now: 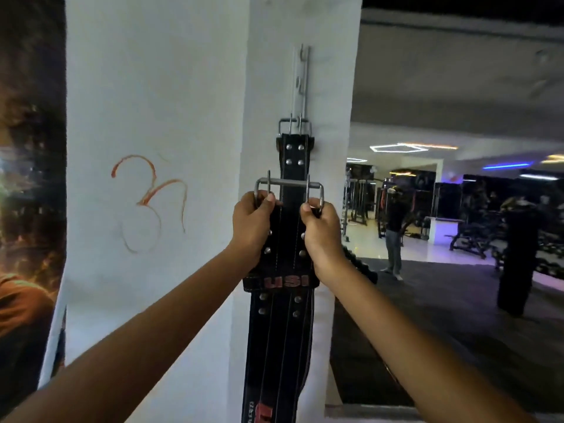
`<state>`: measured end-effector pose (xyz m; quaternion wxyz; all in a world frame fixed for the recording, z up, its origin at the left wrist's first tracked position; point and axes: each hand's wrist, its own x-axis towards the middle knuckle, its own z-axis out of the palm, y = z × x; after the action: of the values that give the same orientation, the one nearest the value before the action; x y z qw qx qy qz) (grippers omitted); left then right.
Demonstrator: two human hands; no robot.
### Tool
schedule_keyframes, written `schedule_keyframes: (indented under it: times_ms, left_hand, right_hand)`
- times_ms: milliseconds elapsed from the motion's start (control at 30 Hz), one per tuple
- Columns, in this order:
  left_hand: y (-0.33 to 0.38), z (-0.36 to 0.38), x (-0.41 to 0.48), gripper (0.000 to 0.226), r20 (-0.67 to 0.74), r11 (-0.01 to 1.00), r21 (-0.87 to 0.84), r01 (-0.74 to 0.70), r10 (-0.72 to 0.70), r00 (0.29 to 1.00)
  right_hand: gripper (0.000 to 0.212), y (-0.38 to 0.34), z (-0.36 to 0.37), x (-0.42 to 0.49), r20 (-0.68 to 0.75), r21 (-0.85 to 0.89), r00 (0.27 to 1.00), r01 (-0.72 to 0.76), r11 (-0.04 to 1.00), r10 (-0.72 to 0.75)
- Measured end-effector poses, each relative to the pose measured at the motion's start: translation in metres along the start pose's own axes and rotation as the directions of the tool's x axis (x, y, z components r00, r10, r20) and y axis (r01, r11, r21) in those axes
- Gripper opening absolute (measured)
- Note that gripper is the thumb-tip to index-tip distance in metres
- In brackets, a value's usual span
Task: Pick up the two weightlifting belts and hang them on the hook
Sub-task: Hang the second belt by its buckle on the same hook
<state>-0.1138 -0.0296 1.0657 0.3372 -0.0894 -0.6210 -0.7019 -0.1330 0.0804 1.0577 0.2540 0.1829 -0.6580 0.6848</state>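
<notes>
A white pillar [305, 71] fills the middle of the view, with a poster [30, 178] at the far left and a dim gym floor behind to the right, where another person [393, 236] stands well apart. A metal rack [300, 77] of hooks runs down the pillar's face. The first belt [293, 154] already hangs from a lower hook by its buckle and drops straight down the pillar.

The second belt [283, 254] is held up in front of the first, overlapping it, with its buckle [289, 186] just below the hung one. The left hand [251, 232] is closed around the belt's left edge at the buckle's foot, and the right hand [322, 230] is closed likewise on the right edge; both grip firmly, thumbs up beside the buckle frame.

The step in hand looks like the second hanging, so the task seems over halfway done. To do it well, the person should raise the buckle level, keep both prongs clear of the frame opening, and slip the crossbar over a free hook above the first buckle. Lowering gently before letting go should test that the hook has caught. Tilting risks snagging the first belt or knocking it off.
</notes>
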Motion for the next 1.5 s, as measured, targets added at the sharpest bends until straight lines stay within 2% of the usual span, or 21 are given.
schedule_keyframes:
  times_ms: [200,333,533,700,833,1000,1167,1267,1367,1433,1500]
  left_hand:
    - [0.072,0.045,0.111,0.021,-0.109,0.970,0.146,-0.193,0.210,0.972]
    - [0.105,0.070,0.164,0.027,-0.165,0.944,0.178,-0.279,0.308,0.937]
    - [0.118,0.091,0.224,0.045,-0.135,0.901,0.274,-0.337,0.383,0.914]
    - [0.097,0.101,0.257,0.045,-0.148,0.891,0.307,-0.334,0.391,0.908]
    - [0.087,0.102,0.264,0.042,-0.192,0.860,0.358,-0.364,0.449,0.872]
    - [0.084,0.101,0.262,0.037,-0.193,0.824,0.497,-0.272,0.410,0.891]
    - [0.071,0.090,0.245,0.041,-0.137,0.710,0.652,-0.266,0.455,0.880]
    - [0.070,0.079,0.230,0.044,-0.060,0.647,0.697,-0.308,0.481,0.875]
    - [0.068,0.065,0.215,0.041,0.047,0.599,0.701,-0.386,0.501,0.864]
    - [0.061,0.053,0.197,0.032,0.123,0.544,0.708,-0.451,0.533,0.837]
    - [0.052,0.039,0.173,0.029,0.211,0.453,0.738,-0.499,0.547,0.810]
  right_hand:
    - [0.039,-0.079,0.020,0.111,-0.110,-0.082,0.989,0.093,0.992,-0.102]
    - [0.042,-0.115,0.036,0.168,-0.159,-0.099,0.969,0.176,0.979,-0.190]
    - [0.052,-0.128,0.046,0.224,-0.189,-0.088,0.951,0.232,0.969,-0.245]
    - [0.057,-0.116,0.052,0.252,-0.176,-0.163,0.961,0.187,0.969,-0.215]
    - [0.058,-0.106,0.052,0.264,-0.168,-0.258,0.948,0.221,0.941,-0.269]
    - [0.051,-0.106,0.057,0.262,-0.178,-0.407,0.942,0.192,0.893,-0.284]
    - [0.063,-0.097,0.060,0.245,-0.171,-0.467,0.942,0.180,0.866,-0.288]
    - [0.062,-0.096,0.058,0.236,-0.171,-0.530,0.942,0.158,0.833,-0.287]
    - [0.056,-0.091,0.050,0.222,-0.157,-0.689,0.934,0.129,0.713,-0.321]
    - [0.051,-0.078,0.042,0.207,-0.104,-0.772,0.913,0.177,0.611,-0.395]
    - [0.048,-0.061,0.033,0.187,-0.021,-0.744,0.891,0.289,0.602,-0.453]
